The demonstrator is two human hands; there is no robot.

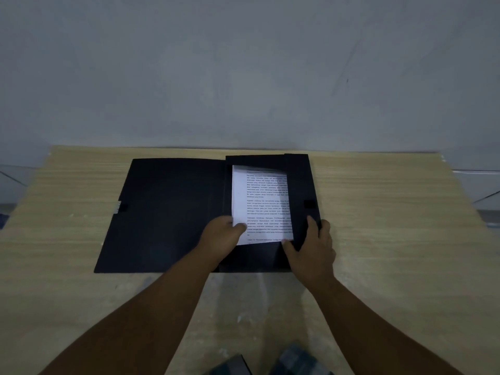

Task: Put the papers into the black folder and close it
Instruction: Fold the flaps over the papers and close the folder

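Observation:
The black folder [167, 212] lies open on the wooden table, its cover spread flat to the left. The white printed papers [261, 204] rest in its right half, tucked under the top flap. A black side flap [301, 190] is folded over the papers' right edge. My left hand [223, 236] presses its thumb on the papers' lower left corner. My right hand [313, 246] grips the lower end of the side flap, thumb near the papers' bottom right corner.
The light wooden table [378, 226] runs wide to both sides and toward me. A grey wall [243, 77] stands just behind its far edge. Dark checked cloth [295, 358] shows at the bottom edge.

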